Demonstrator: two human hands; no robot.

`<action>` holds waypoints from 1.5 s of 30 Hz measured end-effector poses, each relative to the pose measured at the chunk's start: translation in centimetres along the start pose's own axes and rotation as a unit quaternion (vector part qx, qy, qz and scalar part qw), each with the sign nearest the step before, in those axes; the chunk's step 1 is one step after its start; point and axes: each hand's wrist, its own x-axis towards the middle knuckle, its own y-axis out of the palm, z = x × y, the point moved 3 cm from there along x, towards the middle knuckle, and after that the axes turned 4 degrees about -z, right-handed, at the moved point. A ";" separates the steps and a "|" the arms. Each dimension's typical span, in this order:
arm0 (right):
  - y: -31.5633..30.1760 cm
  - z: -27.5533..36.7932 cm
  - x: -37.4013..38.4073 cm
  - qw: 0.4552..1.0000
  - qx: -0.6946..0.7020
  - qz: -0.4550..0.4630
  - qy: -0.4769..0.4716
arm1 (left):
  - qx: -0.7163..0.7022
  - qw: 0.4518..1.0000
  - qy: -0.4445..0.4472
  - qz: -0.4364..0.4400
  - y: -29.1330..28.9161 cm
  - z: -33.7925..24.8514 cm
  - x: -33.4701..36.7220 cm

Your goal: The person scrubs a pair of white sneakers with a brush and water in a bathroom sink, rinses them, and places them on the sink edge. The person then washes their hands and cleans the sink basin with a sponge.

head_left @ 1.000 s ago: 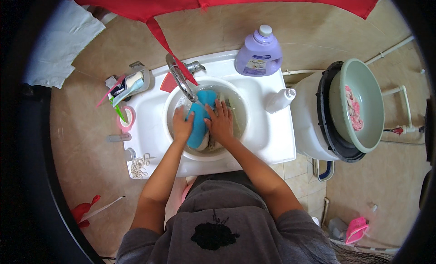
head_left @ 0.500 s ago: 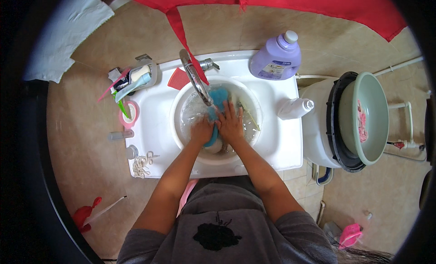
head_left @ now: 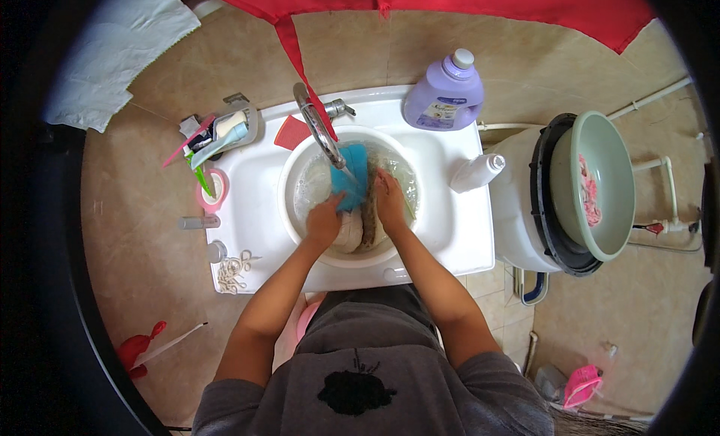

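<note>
1. Blue cloth (head_left: 351, 177) inside the white basin (head_left: 289, 203), under the tap (head_left: 321, 128), wet under running water.
2. Left hand (head_left: 324, 222) in the basin, fingers curled onto the cloth's lower left edge, gripping it.
3. Right hand (head_left: 390, 203) in the basin just right of the cloth, palm down, pressed on a pale shoe (head_left: 360, 230); grip unclear.
4. Purple detergent bottle (head_left: 444, 92) behind the basin to the right; white bottle (head_left: 476, 173) lying right of the basin.
5. Green bowl (head_left: 600, 182) well right of the basin, on a white bucket (head_left: 514, 211).
</note>
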 end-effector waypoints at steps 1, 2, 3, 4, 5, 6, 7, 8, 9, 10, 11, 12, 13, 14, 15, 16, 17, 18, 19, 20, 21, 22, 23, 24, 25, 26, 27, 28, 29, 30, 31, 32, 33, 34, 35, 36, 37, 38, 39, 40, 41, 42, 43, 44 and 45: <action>0.2 0.6 -0.6 0.997 0.075 0.001 0.031 | 0.004 1.000 -0.007 -0.023 -1.3 -0.4 0.3; 0.5 1.2 -1.2 0.987 0.150 0.002 0.063 | 0.007 0.999 -0.008 -0.052 -2.6 -1.1 0.4; 0.8 1.6 -1.7 0.967 0.218 -0.002 0.130 | 0.006 0.989 0.047 -0.137 -4.0 -2.3 0.1; 1.1 2.3 -2.1 0.937 0.306 0.030 0.167 | -0.006 0.987 0.074 -0.143 -4.9 -3.4 -0.4; 1.4 2.8 -2.4 0.892 0.384 0.057 0.232 | -0.018 0.983 0.102 -0.151 -5.7 -4.6 -0.7; 1.7 3.3 -2.4 0.835 0.457 0.084 0.294 | -0.033 0.975 0.140 -0.170 -6.5 -5.8 -1.0; 1.6 4.0 -2.0 0.806 0.508 0.115 0.282 | -0.056 0.973 0.151 -0.165 -6.8 -6.9 -1.4; 1.3 4.4 -1.5 0.774 0.555 0.145 0.269 | -0.061 0.979 0.138 -0.139 -6.9 -7.7 -1.7; 1.0 4.9 -0.9 0.726 0.617 0.191 0.236 | -0.075 0.979 0.141 -0.127 -6.9 -8.5 -2.1; 0.8 4.6 -0.5 0.729 0.602 0.176 0.272 | -0.090 0.980 0.136 -0.110 -6.7 -9.2 -2.3; 0.8 4.3 -0.1 0.720 0.605 0.178 0.291 | -0.088 0.977 0.157 -0.117 -6.5 -9.9 -2.8; 1.0 3.9 0.3 0.715 0.601 0.162 0.317 | -0.079 0.974 0.167 -0.134 -6.1 -10.5 -3.0; 1.4 3.5 0.6 0.694 0.608 0.156 0.353 | -0.073 0.972 0.168 -0.149 -5.6 -11.0 -3.1; 1.9 3.3 0.9 0.717 0.593 0.153 0.332 | -0.071 0.966 0.176 -0.177 -5.1 -11.3 -3.2; 2.4 3.1 1.2 0.740 0.578 0.150 0.310 | -0.056 0.970 0.160 -0.172 -4.4 -11.4 -2.7; 2.9 2.7 1.4 0.761 0.545 0.132 0.325 | -0.050 0.968 0.158 -0.189 -3.8 -11.4 -2.3; 3.2 3.1 1.7 0.750 0.577 0.172 0.274 | -0.044 0.965 0.157 -0.206 -3.4 -11.3 -1.9; 3.6 3.3 1.8 0.737 0.591 0.198 0.260 | -0.037 0.962 0.156 -0.222 -3.0 -11.0 -1.6; 3.7 3.3 1.8 0.741 0.586 0.194 0.264 | -0.034 0.965 0.150 -0.214 -2.6 -10.7 -1.2; 3.9 3.4 1.7 0.713 0.603 0.216 0.284 | -0.030 0.968 0.144 -0.206 -2.3 -10.3 -0.8; 4.0 3.3 1.5 0.703 0.600 0.207 0.321 | -0.028 0.970 0.134 -0.199 -1.9 -9.9 -0.4; 4.0 3.3 1.3 0.691 0.596 0.197 0.358 | -0.020 0.971 0.122 -0.203 -1.7 -9.6 0.0; 3.8 3.2 1.3 0.708 0.588 0.170 0.351 | -0.011 0.971 0.108 -0.211 -1.5 -9.4 0.5; 3.7 3.2 1.2 0.725 0.580 0.144 0.343 | -0.004 0.971 0.091 -0.220 -1.5 -9.0 0.9; 3.5 3.2 1.1 0.741 0.571 0.118 0.333 | -0.001 0.973 0.079 -0.215 -1.5 -8.5 1.4; 3.3 2.8 1.1 0.779 0.521 0.073 0.340 | -0.001 0.976 0.063 -0.209 -1.6 -8.0 1.9; 3.1 2.5 1.1 0.813 0.468 0.027 0.347 | -0.002 0.978 0.047 -0.201 -1.5 -7.5 2.2; 2.8 2.2 1.2 0.842 0.417 -0.006 0.341 | -0.011 0.982 -0.010 -0.187 -1.7 -6.4 3.0; 2.4 2.1 1.5 0.872 0.381 -0.038 0.305 | -0.021 0.983 -0.066 -0.172 -2.4 -4.9 4.0; 2.0 2.0 1.9 0.899 0.350 -0.053 0.257 | -0.029 0.978 -0.110 -0.176 -2.8 -3.6 4.6; 1.5 2.0 2.3 0.919 0.315 -0.079 0.224 | -0.033 0.979 -0.127 -0.154 -2.6 -2.9 4.9; 0.7 2.2 2.7 0.971 0.172 -0.091 0.142 | -0.034 0.979 -0.132 -0.149 -2.4 -2.2 5.1; 0.1 2.5 3.0 0.990 0.021 -0.116 0.072 | -0.036 0.980 -0.146 -0.126 -2.1 -1.6 5.2; -0.3 2.8 3.3 0.981 -0.130 -0.146 -0.002 | -0.034 0.984 -0.085 -0.155 -1.9 -1.5 5.4; -0.4 2.7 3.4 0.975 -0.165 -0.148 -0.007 | -0.034 0.985 -0.033 -0.165 -1.6 -1.4 5.4; -0.2 3.0 3.5 0.970 -0.186 -0.144 -0.065 | -0.033 0.985 0.008 -0.170 -1.1 -1.4 5.4; 0.0 3.1 3.4 0.960 -0.205 -0.145 -0.127 | 0.039 0.988 0.041 -0.141 0.0 -1.6 5.0; 0.4 3.3 3.3 0.944 -0.220 -0.149 -0.195 | 0.114 0.986 0.061 -0.109 1.2 -1.9 4.4; 1.0 3.1 3.1 0.935 -0.268 -0.116 -0.200 | 0.189 0.972 0.099 -0.095 2.0 -2.0 4.2; 1.8 2.8 2.9 0.922 -0.312 -0.087 -0.212 | 0.188 0.975 0.093 -0.074 2.6 -1.5 4.4; 2.4 2.4 2.8 0.905 -0.357 -0.049 -0.225 | 0.189 0.973 0.107 -0.074 3.0 -1.3 4.6; 2.8 1.9 2.7 0.894 -0.383 -0.038 -0.230 | 0.191 0.974 0.106 -0.056 3.4 -0.9 5.0; 3.1 1.4 2.7 0.881 -0.410 -0.018 -0.235 | 0.182 0.976 0.112 -0.041 3.9 -0.6 5.2; 3.4 0.7 2.9 0.867 -0.446 0.009 -0.223 | 0.175 0.979 0.105 -0.008 4.4 -0.1 5.7; 3.5 0.3 3.0 0.868 -0.439 0.004 -0.232 | 0.175 0.980 0.091 0.023 4.8 0.3 6.0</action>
